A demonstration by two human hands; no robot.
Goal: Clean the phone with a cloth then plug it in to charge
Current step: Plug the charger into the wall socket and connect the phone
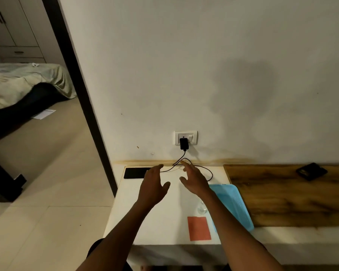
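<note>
Phone point(136, 172) flat on white surface point(164, 222) just left of left hand point(153, 189) fingers, both hands above surface, fingers spread, holding nothing, cable point(202, 168) beyond right hand point(195, 180) fingers, charger point(184, 144) in wall socket, blue cloth point(233, 204) right of them

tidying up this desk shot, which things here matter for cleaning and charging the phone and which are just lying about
For the job: phone, blue cloth, charger, cable, wall socket.
Lying about: red card, dark case, clear glass.

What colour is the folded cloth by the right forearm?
Light blue cloth, seen in the head view.
</note>
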